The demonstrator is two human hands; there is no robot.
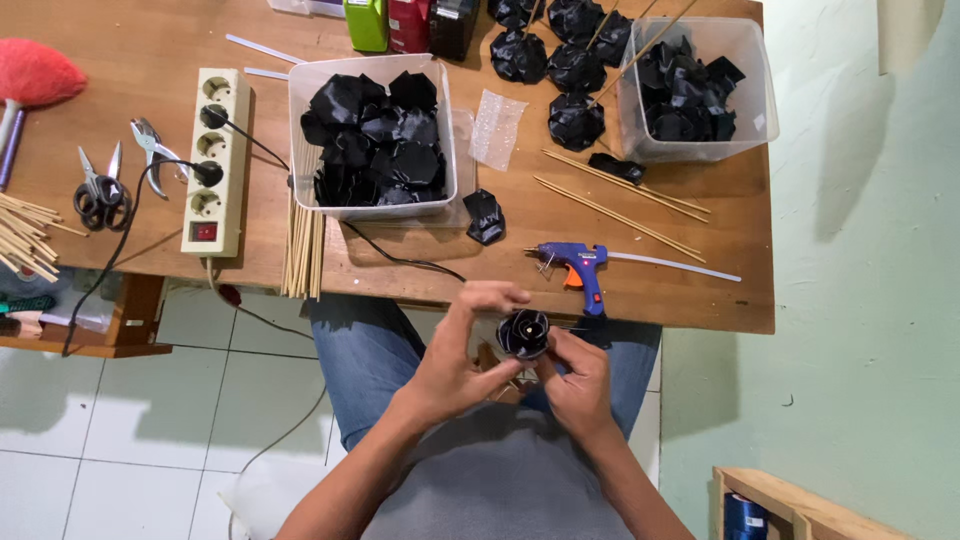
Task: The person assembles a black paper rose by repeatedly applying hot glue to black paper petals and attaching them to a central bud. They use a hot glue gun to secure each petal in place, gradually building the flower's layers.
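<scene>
Black rosette point(524, 332) sits btwn my 2 hands, over my lap, just off the worktop point(700, 300) edge. Left hand point(462, 362) pinches its left rim; right hand point(578, 382) cups it from below-right, face up.

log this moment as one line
left hand: holds black rose | right hand: pinches rose | glue gun: lying on table

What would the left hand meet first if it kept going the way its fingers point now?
The left hand points right, its fingers curled round the black rose, which it already touches. Just beyond is the right hand holding the rose's other side.
</scene>
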